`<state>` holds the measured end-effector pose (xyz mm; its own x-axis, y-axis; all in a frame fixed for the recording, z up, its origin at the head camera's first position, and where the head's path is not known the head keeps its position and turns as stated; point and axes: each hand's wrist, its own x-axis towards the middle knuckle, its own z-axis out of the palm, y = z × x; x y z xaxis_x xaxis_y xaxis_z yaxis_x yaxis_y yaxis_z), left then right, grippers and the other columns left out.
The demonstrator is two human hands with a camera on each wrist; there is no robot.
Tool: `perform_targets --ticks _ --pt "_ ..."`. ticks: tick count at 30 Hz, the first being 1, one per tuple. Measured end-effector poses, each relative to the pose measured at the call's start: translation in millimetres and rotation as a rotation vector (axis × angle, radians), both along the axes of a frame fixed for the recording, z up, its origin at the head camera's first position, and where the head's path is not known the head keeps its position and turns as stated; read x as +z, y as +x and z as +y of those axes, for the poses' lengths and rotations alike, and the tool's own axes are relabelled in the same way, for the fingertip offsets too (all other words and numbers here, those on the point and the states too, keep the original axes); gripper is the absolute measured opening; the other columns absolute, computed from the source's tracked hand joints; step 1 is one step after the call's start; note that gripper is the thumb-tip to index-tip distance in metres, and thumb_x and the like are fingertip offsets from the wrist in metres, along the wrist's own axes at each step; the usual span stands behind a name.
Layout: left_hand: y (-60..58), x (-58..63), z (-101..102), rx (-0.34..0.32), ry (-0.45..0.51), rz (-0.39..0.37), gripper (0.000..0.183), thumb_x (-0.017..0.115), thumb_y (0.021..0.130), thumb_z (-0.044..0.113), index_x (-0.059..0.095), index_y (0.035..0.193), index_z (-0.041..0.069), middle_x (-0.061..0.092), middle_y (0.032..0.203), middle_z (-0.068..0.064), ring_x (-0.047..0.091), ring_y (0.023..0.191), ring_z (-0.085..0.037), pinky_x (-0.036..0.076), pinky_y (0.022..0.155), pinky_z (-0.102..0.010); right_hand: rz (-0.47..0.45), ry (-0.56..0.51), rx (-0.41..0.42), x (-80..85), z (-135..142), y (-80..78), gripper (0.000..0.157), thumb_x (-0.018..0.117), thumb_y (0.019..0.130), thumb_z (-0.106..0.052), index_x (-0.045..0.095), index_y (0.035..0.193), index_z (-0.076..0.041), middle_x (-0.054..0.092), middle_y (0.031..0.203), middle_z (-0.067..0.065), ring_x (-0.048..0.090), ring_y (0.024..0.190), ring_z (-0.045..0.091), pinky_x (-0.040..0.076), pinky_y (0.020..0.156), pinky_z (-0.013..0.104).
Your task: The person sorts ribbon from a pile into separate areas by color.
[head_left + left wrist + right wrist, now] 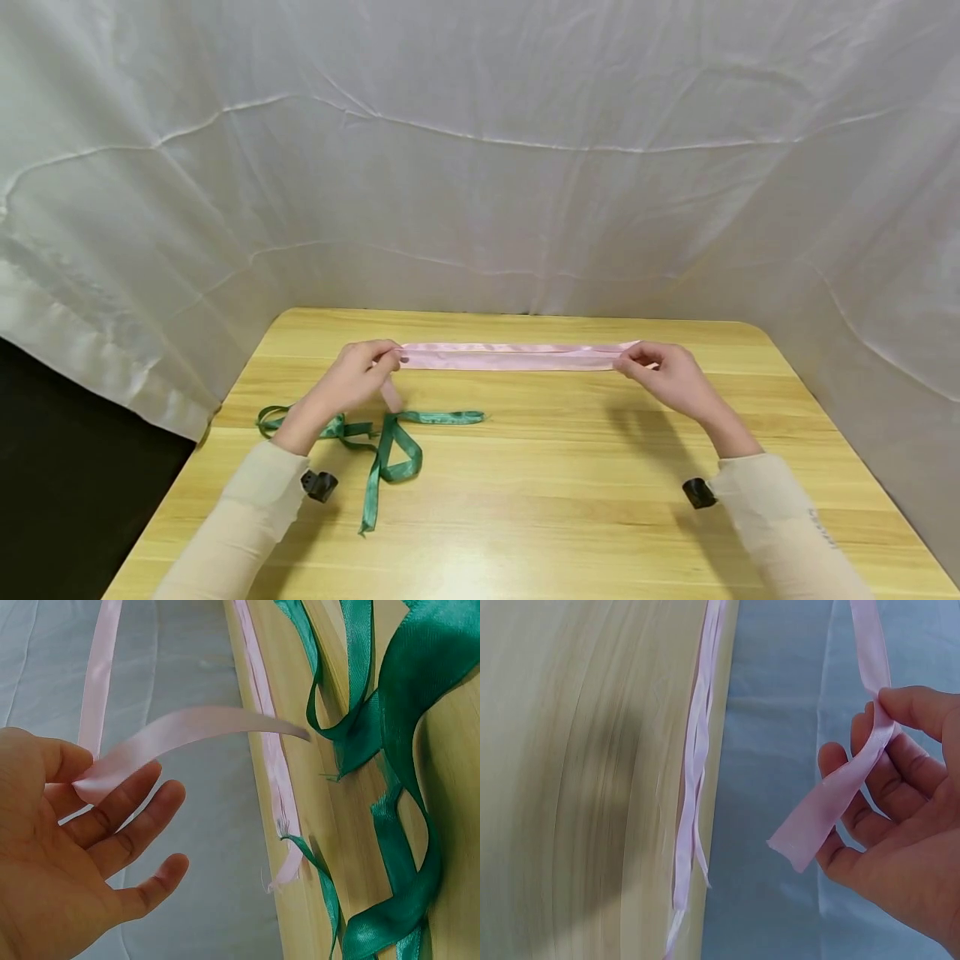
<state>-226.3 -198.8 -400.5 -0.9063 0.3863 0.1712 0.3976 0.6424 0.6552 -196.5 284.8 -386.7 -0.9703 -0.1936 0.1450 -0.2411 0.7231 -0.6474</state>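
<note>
Pink satin ribbon (pixel 870 645), suspended as a nearly straight band between two hands above the far part of the wooden surface (pixel 562 508). The left hand (pixel 352 375), over the left part of the surface, pinches the band between thumb and forefinger, the remaining fingers loosely bent and apart; a short free tail passes beyond the pinch. The right hand (pixel 671 379), over the right part of the surface, likewise pinches the band between thumb and forefinger, its remaining fingers loosely curved; a second free tail slants from this grip and ends in a cut edge. Further pink strips (pixel 686 802), of uncertain number, lie along the far edge of the surface, roughly parallel to the band. Green satin ribbon (pixel 448 417) lies in loops and twists on the left part of the surface, partly beneath the left forearm; whether it forms one piece or several cannot be told. Cream sleeves (pixel 772 508) cover both forearms above the near part of the surface, with a small black device (pixel 699 493) at each wrist. A pale, creased curtain (pixel 525 192) hangs beyond the far edge of the surface.
</note>
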Motion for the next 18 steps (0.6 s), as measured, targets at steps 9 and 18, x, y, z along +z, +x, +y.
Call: perform_targets --ticks 9,18 --pt "-2.7 -0.1 -8 0.029 0.006 -0.005 0.034 0.041 0.112 0.018 0.073 0.104 0.009 0.073 0.097 -0.01 0.064 0.068 -0.014 0.045 0.071 -0.036 0.028 0.031 -0.048 -0.5 18 -0.7 0.029 0.064 0.106 -0.035 0.078 0.108 -0.01 0.076 0.105 0.012 0.063 0.087 0.016 0.049 0.071 0.03" --pt "-5.8 -8.7 -21 0.062 -0.014 -0.03 0.036 0.041 0.112 0.017 0.072 0.119 0.0 0.073 0.103 -0.02 0.056 0.067 -0.016 0.044 0.066 -0.033 0.008 0.051 -0.11 -6.8 33 -0.9 0.031 0.064 0.106 -0.036 0.077 0.111 -0.008 0.076 0.105 0.013 0.06 0.085 0.01 0.048 0.073 0.029"
